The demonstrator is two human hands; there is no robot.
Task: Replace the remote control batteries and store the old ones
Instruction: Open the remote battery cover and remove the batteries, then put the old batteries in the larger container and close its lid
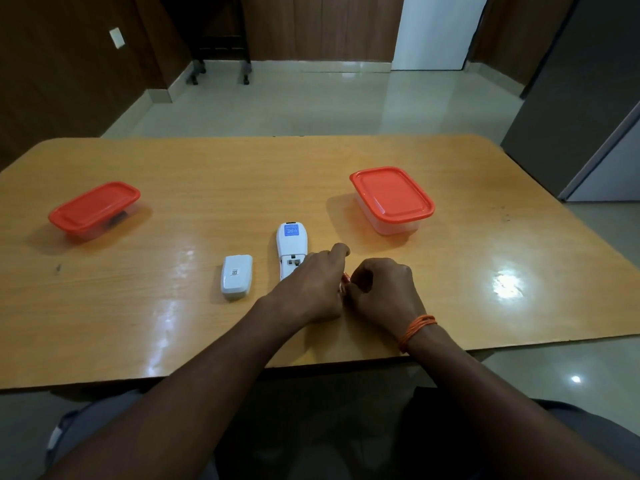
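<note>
A white remote control [291, 242] lies face down on the wooden table [207, 188], its battery compartment open at the near end. Its detached white cover [236, 277] rests to the left. My left hand [311, 289] lies over the remote's near end, fingers curled. My right hand [381, 289] is curled just to the right of it. Between the two hands a small red and white object [345, 282], likely a battery, is pinched; most of it is hidden. Two clear containers with orange lids stand closed: one far left [93, 209], one to the right [393, 199].
The table's near edge runs just below my wrists. An orange thread band circles my right wrist [415, 329]. Something dark shows inside the left container. A grey cabinet [581, 98] stands beyond the table's right corner.
</note>
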